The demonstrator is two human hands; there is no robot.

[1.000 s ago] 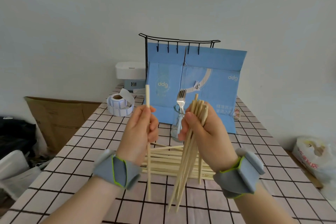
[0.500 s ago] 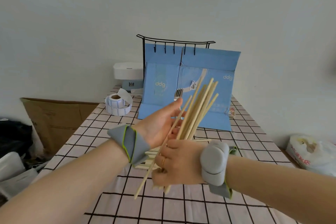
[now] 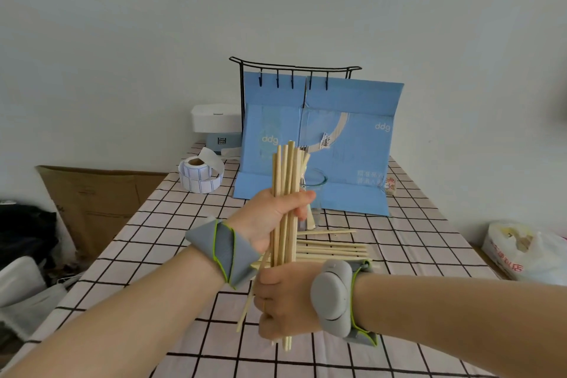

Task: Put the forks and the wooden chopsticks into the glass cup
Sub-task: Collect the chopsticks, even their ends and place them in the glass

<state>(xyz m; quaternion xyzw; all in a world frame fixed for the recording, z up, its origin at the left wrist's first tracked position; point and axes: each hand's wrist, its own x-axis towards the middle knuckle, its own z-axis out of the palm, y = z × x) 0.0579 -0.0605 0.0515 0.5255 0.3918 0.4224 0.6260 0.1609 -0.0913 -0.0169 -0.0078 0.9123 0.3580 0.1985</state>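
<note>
Both hands grip one upright bundle of wooden chopsticks [image 3: 287,175] above the table. My left hand [image 3: 270,221] wraps around the bundle's middle, and my right hand [image 3: 283,304] is closed on its lower end. One stick slants out to the lower left below the hands. Behind the bundle stands the glass cup [image 3: 316,190], with a metal fork [image 3: 303,152] rising from it, mostly hidden by the sticks. More chopsticks [image 3: 333,250] lie flat on the tablecloth just past my right wrist.
The table wears a pink checked cloth [image 3: 171,239]. At the back stand a blue folded carton [image 3: 352,147], a black wire rack [image 3: 294,66], a label roll [image 3: 199,176] and a white device [image 3: 214,120]. A plastic bag [image 3: 527,252] sits off the right edge, a cardboard box [image 3: 98,196] to the left.
A second ago each hand held sticks apart. The hands have come together; the left hand has closed round the bundle, which has turned from slanted to upright.
</note>
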